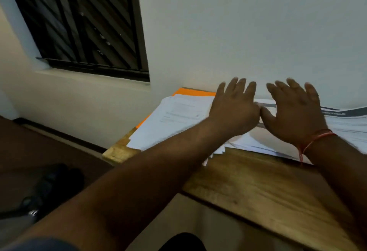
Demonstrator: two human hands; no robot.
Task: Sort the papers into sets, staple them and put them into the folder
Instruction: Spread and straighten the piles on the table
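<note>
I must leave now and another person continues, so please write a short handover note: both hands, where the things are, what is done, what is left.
Left hand: open, fingers spread, holding nothing, over the papers.
Right hand: the same, beside it; contact with the papers is unclear.
Things: the papers lie loose and overlapping on the wooden desk by the wall; the orange folder lies under them, far left.
Done: no stapled set visible.
To do: sorting, stapling, filing.

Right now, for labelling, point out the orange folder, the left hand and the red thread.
orange folder [191,92]: head view, bare far corner.
left hand [234,109]: head view, back of hand.
red thread [317,137]: head view, strand across wrist.
</note>
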